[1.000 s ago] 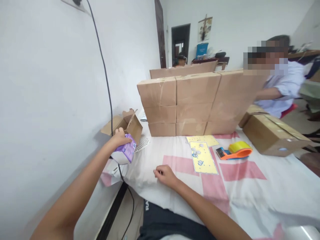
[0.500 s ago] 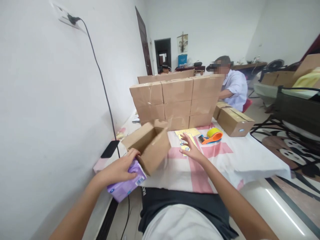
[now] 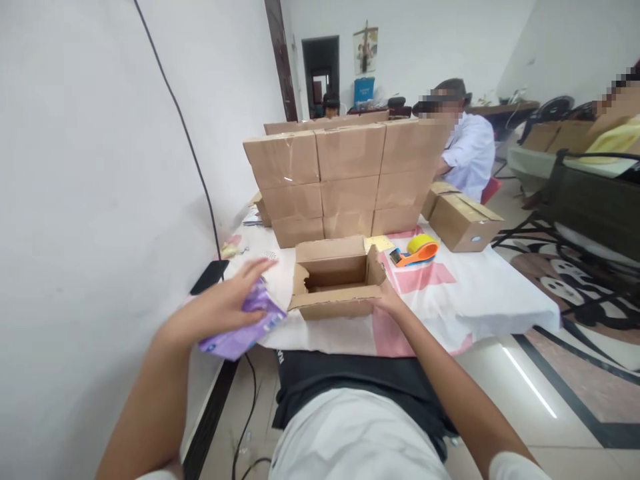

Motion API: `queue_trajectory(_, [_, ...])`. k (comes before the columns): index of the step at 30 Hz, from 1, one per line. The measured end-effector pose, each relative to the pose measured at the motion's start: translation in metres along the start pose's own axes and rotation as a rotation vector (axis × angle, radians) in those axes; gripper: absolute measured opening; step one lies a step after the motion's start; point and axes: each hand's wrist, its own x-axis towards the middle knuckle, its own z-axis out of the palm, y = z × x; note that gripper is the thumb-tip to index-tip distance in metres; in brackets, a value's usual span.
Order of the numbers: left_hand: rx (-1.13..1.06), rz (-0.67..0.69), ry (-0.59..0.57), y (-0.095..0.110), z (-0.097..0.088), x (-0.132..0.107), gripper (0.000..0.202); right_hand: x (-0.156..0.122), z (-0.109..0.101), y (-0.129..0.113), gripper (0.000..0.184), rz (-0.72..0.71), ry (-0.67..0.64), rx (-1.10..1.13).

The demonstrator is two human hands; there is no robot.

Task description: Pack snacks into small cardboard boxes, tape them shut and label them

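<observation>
Box (image 3: 333, 309) now on table (image 3: 475, 300) at right hand (image 3: 389, 301), purple pack (image 3: 235, 340) in left hand (image 3: 220, 308).

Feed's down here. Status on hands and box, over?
Left hand holds purple pack. Right hand on open carton, near corner. Carton looks empty. Nothing between pack and carton.

Both bare arms extend forward from the bottom of the frame. The left forearm (image 3: 150, 387) rises along the left side; the left hand (image 3: 225, 310) is palm down, its fingers (image 3: 253, 270) long and together, pinching against the thumb beneath. The right forearm (image 3: 440, 380) angles inward, wrist straight; the right hand (image 3: 387, 301) sits low, its fingers mostly hidden.
</observation>
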Motion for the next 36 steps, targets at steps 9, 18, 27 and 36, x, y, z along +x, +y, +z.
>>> queue_trajectory(9, [-0.071,0.21,0.578,0.019,-0.04,0.083,0.084,0.006,0.034,0.014,0.114,0.047,0.008,0.1])
queue_trajectory(18, [-0.11,0.511,0.083,0.041,0.028,0.169,0.082,0.0,0.045,0.045,0.113,0.01,0.048,0.138])
queue_trajectory(27, [-0.091,0.579,-0.058,0.037,0.09,0.194,0.079,0.0,0.041,0.042,0.124,-0.066,0.006,0.123])
queue_trajectory(36, [-0.137,0.542,0.214,0.041,0.079,0.155,0.078,0.0,0.043,0.042,0.126,-0.06,0.014,0.137])
